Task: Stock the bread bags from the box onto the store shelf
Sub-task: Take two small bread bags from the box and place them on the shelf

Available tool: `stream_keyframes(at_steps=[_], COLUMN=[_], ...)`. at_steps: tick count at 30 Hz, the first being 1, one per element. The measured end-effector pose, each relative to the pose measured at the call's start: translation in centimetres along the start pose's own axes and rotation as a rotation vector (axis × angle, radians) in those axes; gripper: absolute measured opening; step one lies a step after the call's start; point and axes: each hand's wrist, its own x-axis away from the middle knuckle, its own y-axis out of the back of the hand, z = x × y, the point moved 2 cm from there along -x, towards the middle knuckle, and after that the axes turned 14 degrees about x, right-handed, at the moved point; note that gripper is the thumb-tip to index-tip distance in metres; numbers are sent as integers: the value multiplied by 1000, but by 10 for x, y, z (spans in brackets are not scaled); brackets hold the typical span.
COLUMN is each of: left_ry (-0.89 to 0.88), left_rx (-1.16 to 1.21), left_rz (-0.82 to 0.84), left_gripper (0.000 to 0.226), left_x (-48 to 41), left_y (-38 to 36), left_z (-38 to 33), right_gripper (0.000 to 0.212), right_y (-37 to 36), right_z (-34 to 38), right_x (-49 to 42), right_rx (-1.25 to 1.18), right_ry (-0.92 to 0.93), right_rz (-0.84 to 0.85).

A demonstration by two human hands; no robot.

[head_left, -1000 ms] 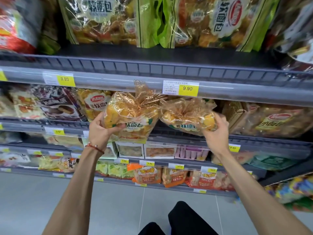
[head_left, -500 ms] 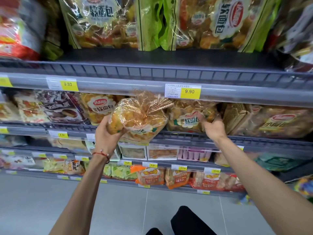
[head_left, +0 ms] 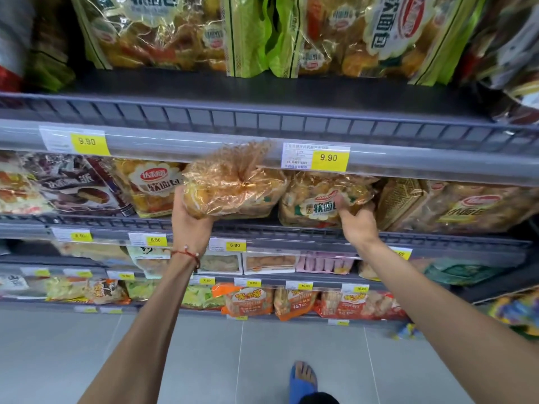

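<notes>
left hand (head_left: 191, 225): gripping crinkly clear golden bread bag (head_left: 233, 185) from below, at grey shelf (head_left: 262, 228) edge
right hand (head_left: 354, 221): fingers spread against shelved clear bread bag (head_left: 318, 199); not gripping

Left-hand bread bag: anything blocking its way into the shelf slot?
Nothing visible in the gap itself. The left hand holds the bread bag in front of an open slot between the soft-bread bag and the bag under the right hand. Its gathered top overlaps the price rail above.

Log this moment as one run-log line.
left hand: holds bread bag at shelf front | right hand: on shelved bread bag | box: not in view
</notes>
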Motion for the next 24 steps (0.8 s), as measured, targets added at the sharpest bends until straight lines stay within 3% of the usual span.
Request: stream_keyframes(at_steps=[6,10,13,16,17,21,24], left_ry=[203,291,385,391,395,357,353], left_rx=[-92,-202,-211,-167,-139,-79,-107], left_rz=[115,254,210,194,160,-18,-98], left_gripper=[49,52,65,86,83,78,77], left_x=[-33,-37,-41,-50,-51,-41,-29], left_y=[-2,-6,-10,-14,-16,-26,-30], left_z=[37,27,25,29,30,26,25], right_gripper=[101,128,142,120,113,124,99], right_y=[2,6,10,13,13,16,21], right_z=[-5,-5,-1,6,7,9,14], right_x=[-2,-2,0,6,6,6,10], right_rx=[137,249,326,422,448,453,472], right_ry=[1,-3,-3,17,23,7,-5], right_rz=[37,-13,-17,5,13,69,118])
